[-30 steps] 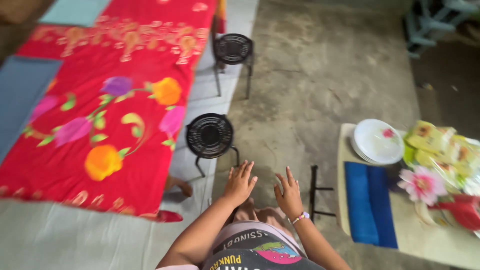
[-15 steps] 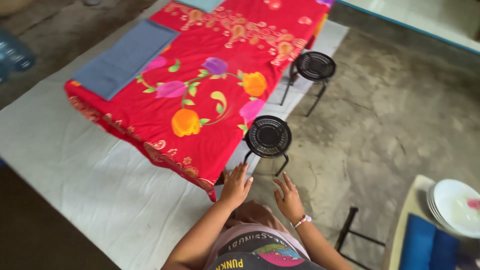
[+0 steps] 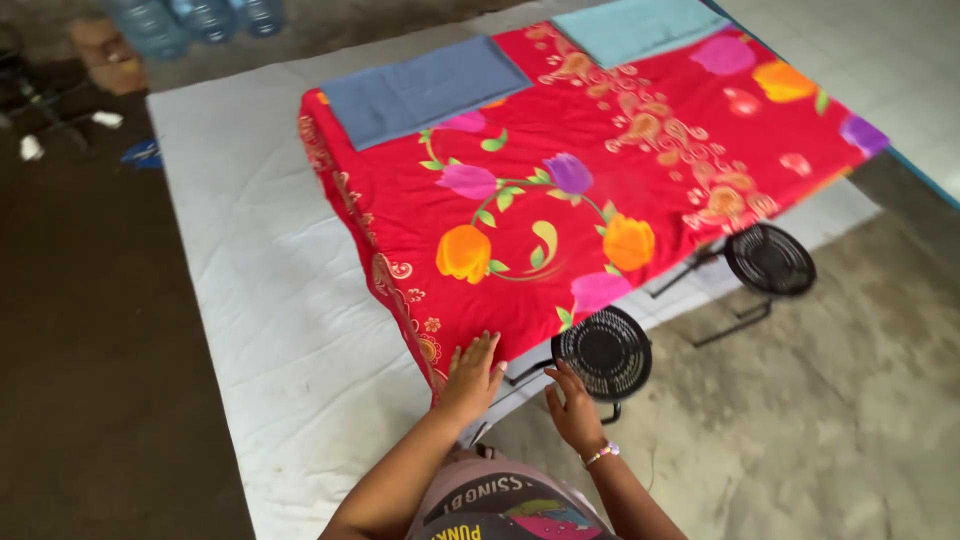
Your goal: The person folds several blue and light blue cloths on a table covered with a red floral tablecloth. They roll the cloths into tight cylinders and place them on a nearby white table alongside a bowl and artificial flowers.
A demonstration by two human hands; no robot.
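Two bare hands hover spread and empty: the left hand over the near hem of the red flowered tablecloth, the right hand beside the round black wire stool. Since half a second ago, the cloth has swung nearer; blue water bottles appear beyond it.

A folded grey-blue cloth and a folded light blue cloth lie at the far end. A second round black wire stool stands further off. Clear plastic water bottles cluster on the dark floor.
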